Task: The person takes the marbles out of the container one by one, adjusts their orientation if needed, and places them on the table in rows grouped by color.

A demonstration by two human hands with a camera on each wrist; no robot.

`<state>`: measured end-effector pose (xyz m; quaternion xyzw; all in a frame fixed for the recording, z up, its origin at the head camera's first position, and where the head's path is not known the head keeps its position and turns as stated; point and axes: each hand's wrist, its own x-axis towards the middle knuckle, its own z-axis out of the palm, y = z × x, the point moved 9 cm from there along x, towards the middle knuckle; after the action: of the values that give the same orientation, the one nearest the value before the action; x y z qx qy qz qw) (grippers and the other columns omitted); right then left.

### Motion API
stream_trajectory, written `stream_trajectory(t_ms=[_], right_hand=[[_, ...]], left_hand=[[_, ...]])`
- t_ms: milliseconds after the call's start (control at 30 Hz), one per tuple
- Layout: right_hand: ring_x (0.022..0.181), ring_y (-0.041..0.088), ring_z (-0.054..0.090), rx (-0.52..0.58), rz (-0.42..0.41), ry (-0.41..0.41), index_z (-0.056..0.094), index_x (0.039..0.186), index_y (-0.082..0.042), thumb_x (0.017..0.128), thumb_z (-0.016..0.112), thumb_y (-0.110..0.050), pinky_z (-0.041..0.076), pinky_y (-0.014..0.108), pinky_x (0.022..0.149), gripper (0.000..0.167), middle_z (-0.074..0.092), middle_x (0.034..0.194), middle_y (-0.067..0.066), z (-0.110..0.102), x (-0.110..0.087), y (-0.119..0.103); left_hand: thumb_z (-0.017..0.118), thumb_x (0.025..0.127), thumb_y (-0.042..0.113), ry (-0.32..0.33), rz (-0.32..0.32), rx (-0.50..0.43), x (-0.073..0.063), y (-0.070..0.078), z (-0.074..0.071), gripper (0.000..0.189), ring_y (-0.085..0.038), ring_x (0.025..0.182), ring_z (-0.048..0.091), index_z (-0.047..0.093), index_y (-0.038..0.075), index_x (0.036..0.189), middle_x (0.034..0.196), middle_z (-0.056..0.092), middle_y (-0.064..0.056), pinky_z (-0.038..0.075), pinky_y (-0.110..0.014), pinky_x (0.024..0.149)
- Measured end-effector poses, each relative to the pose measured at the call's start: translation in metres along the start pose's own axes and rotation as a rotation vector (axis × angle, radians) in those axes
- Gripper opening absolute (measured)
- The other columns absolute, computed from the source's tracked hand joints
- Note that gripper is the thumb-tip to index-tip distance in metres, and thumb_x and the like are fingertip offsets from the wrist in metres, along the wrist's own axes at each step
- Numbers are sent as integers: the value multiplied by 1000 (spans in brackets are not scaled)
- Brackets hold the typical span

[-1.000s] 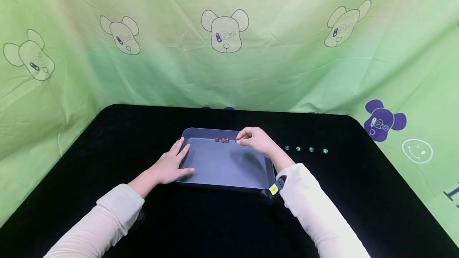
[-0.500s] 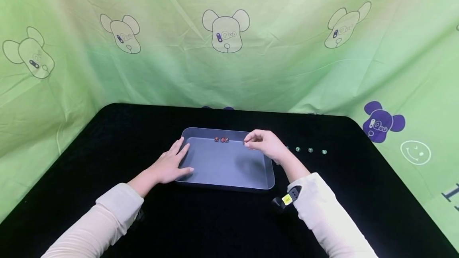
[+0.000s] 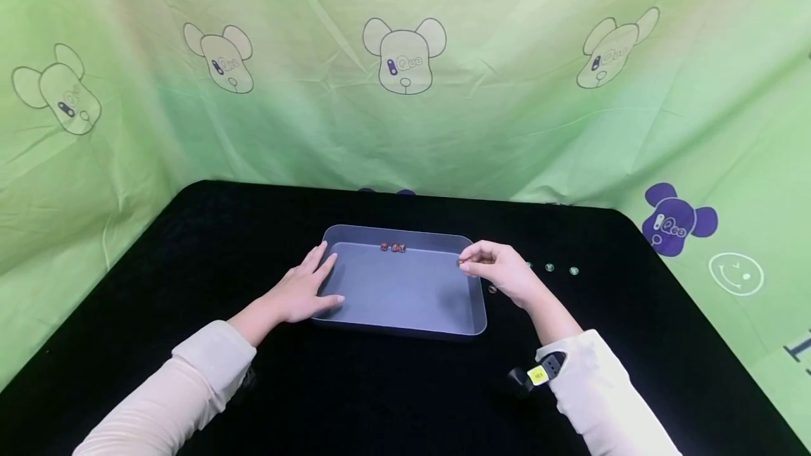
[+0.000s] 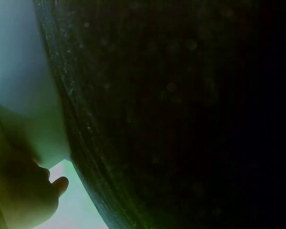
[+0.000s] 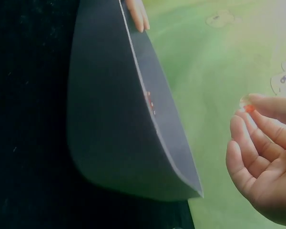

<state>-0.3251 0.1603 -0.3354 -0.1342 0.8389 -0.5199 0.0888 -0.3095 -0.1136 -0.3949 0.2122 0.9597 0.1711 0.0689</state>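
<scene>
Held piece: the small reddish piece (image 5: 248, 108) is at 2 o'clock from the middle of the grey tray (image 3: 395, 294), if 12 is the side far from the person; I judge it should move slowly, because such a small thing slips easily.
Pinch: thumb and forefinger of the right hand (image 3: 503, 274) are closed on the piece, the gap only as wide as it; light but sure pressure seems best.
Piece in grip: it sits at the very fingertips, away from the palm; skin covers part, so its full shape I cannot tell.
Rim clearance: the right wrist view shows the piece apart from the tray; its height I cannot tell, so a higher path over the rim would be safer.
Red row: red pieces (image 3: 395, 248) lie at 12 o'clock, near the far wall.
Left hand: the left hand (image 3: 296, 294) rests at 9 o'clock on the tray, fingers spread, gripping nothing.
Outside: a loose piece (image 3: 492, 289) lies just beside the tray at 3 o'clock; green pieces (image 3: 549, 267) lie farther that way.
</scene>
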Motion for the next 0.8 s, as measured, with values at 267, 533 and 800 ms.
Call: stream_trajectory(t_ms=[267,533,800], right_hand=[[67,16,56,130,-78,34,53,92,14,78,61,-3,45,30,57,23,61,76,1,-16,-16,5],[70,9,59,147,-118,72,51,91,16,79,58,0,46,22,64,21,62,79,-5,-32,-29,16],[71,9,59,115,-83,103,52,91,16,80,58,0,46,23,64,21,61,80,-7,-44,-39,31]], left_hand=[[49,82,49,-8,-7,-9,-1,1,-1,78,-29,129,0,16,5,138,143,-4,-13,18,-53,94],[48,82,50,-5,-1,-3,0,1,-2,79,-29,129,0,16,5,138,143,-4,-13,18,-53,94],[48,82,50,2,6,-4,0,1,-2,79,-29,129,1,17,3,138,143,-2,-13,18,-53,93]])
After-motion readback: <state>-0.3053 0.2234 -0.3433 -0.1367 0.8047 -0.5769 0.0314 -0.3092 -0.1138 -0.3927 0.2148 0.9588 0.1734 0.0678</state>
